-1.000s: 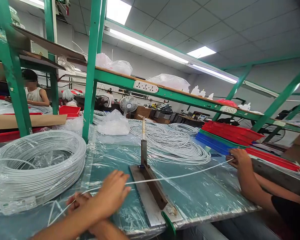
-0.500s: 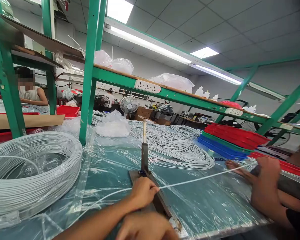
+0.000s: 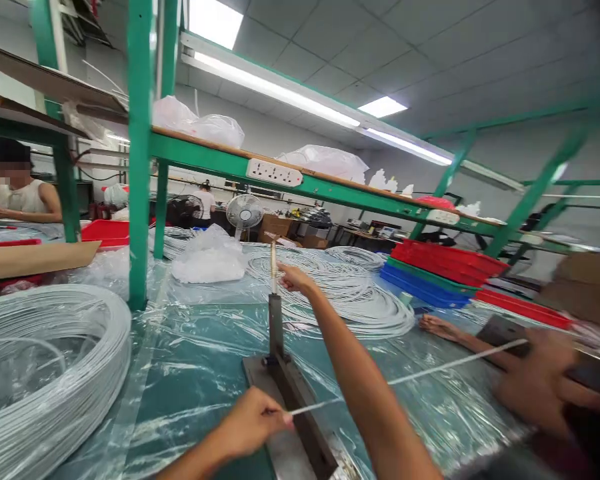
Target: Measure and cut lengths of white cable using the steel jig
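My left hand (image 3: 257,421) pinches the end of a white cable (image 3: 443,368) above the metal base (image 3: 291,440) of a hand-lever tool. The cable stretches right, passing behind my right forearm, to a co-worker's blurred hand (image 3: 540,373). My right hand (image 3: 294,277) is up at the pale handle (image 3: 274,268) of the upright lever (image 3: 276,323), fingers curled beside it; whether they grip it cannot be made out. Another hand of a person (image 3: 439,327) rests on the table further right.
A big white cable coil (image 3: 97,373) lies at the left, with more loose coils (image 3: 345,283) behind the lever. Red trays (image 3: 445,262) and blue trays (image 3: 420,287) are stacked at the right. A green post (image 3: 139,167) rises at the left.
My right hand has risen from the bottom edge to the lever handle. The cable that ran left past my left hand now ends at its fingers. The view has shifted right.
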`<state>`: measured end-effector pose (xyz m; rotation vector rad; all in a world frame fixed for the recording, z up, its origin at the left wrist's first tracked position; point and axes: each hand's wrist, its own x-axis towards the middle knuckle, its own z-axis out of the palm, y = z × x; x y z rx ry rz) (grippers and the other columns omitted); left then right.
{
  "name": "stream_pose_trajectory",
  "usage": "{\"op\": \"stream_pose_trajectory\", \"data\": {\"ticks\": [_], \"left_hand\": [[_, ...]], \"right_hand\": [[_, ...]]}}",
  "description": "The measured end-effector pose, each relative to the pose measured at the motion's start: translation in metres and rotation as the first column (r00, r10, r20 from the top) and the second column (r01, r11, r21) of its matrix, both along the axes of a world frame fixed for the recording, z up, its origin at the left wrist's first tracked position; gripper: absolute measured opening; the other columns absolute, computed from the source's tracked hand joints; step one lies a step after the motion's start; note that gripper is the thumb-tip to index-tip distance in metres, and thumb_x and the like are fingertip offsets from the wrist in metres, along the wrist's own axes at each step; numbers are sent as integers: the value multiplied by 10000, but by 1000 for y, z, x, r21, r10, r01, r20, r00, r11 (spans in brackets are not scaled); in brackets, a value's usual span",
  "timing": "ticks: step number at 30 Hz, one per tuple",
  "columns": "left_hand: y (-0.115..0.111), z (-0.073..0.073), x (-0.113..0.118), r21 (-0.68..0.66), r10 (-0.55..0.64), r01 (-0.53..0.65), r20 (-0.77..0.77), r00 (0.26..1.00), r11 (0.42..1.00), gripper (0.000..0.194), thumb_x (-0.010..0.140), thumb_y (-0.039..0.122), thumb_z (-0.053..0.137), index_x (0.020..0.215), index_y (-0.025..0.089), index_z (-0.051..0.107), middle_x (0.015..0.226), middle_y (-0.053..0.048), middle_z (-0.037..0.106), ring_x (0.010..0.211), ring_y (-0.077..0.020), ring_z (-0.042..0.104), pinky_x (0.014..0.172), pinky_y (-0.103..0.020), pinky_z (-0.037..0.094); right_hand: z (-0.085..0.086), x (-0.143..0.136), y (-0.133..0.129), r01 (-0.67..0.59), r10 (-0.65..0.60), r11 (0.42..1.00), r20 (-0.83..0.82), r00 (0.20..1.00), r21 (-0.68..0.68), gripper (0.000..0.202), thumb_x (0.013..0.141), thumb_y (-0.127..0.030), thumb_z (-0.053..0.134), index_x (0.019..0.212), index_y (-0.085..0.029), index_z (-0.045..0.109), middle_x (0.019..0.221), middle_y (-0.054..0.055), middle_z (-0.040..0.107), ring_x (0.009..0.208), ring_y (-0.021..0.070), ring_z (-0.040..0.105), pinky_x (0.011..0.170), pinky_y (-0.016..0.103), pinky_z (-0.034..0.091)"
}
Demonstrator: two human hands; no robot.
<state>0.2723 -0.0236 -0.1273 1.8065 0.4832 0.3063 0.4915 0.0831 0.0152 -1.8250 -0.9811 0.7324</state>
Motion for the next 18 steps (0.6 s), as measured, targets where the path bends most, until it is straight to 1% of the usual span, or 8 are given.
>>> {"op": "stream_pose_trajectory", "data": {"ticks": [2, 3, 5, 6, 9, 11, 14, 18], "left_hand": [[6, -6, -1, -30, -5, 6, 35, 999, 1000, 527, 744, 597, 482, 595, 108, 612, 446, 73, 198, 429, -84, 215, 443, -232, 162], [6, -6, 1, 0, 4, -4, 24, 1000, 1000, 535, 756, 603, 464, 599, 113, 609, 442, 69, 226, 431, -92, 248, 450, -232, 189], [1, -3, 3, 132, 60, -56, -25, 998, 990, 406, 823, 468, 459, 752, 126, 666, 509, 20, 454, 524, -138, 435, 526, -235, 302], [-2, 1, 3, 221, 91, -76, -56, 994, 972, 314, 846, 369, 456, 850, 149, 681, 625, -16, 574, 635, -171, 521, 598, -247, 346], [-10, 11, 4, 411, 150, -82, -135, 979, 908, 253, 848, 172, 448, 945, 196, 680, 901, -69, 668, 886, -227, 580, 737, -284, 370], [-9, 13, 7, 378, 180, -107, -162, 970, 919, 231, 826, 116, 465, 873, 153, 687, 845, -80, 668, 854, -221, 586, 724, -274, 372], [-2, 9, 15, 199, 178, -141, -182, 967, 970, 218, 796, 65, 465, 810, 96, 681, 680, -45, 632, 702, -170, 574, 617, -226, 369], [5, 2, 27, 144, 180, -156, -174, 968, 977, 230, 825, 172, 474, 788, 106, 692, 585, 0, 583, 599, -144, 529, 523, -214, 315]], "right_hand": [[-3, 1, 13, 16, -17, 1000, -46, 999, -22, 359, 902, -452, 391, 879, -123, 536, 607, -45, 471, 407, 39, 353, 373, 177, 317], [-3, 2, 18, 19, -20, 1000, -72, 997, -25, 386, 901, -474, 374, 874, -124, 536, 596, -49, 462, 398, 37, 337, 368, 177, 308], [-1, 3, 25, 15, -18, 1000, -116, 993, -25, 446, 898, -520, 332, 864, -126, 539, 575, -53, 447, 382, 35, 313, 358, 178, 290], [1, 3, 27, 9, -13, 1000, -138, 990, -30, 475, 896, -540, 308, 858, -127, 540, 565, -55, 441, 375, 35, 304, 353, 179, 280], [6, 3, 27, -21, 10, 998, -196, 981, -54, 550, 891, -581, 235, 837, -125, 539, 543, -53, 431, 360, 36, 298, 339, 180, 257], [11, 3, 22, -45, 30, 997, -224, 974, -62, 599, 882, -606, 185, 825, -124, 535, 528, -47, 430, 350, 37, 302, 329, 175, 243], [21, 4, 5, -86, 70, 995, -256, 964, -51, 692, 847, -646, 82, 816, -123, 534, 481, -29, 437, 334, 41, 321, 317, 149, 233], [37, 7, -29, -146, 135, 989, -305, 943, -13, 766, 801, -673, 21, 866, -124, 552, 441, 1, 473, 333, 52, 381, 326, 121, 283]]}}
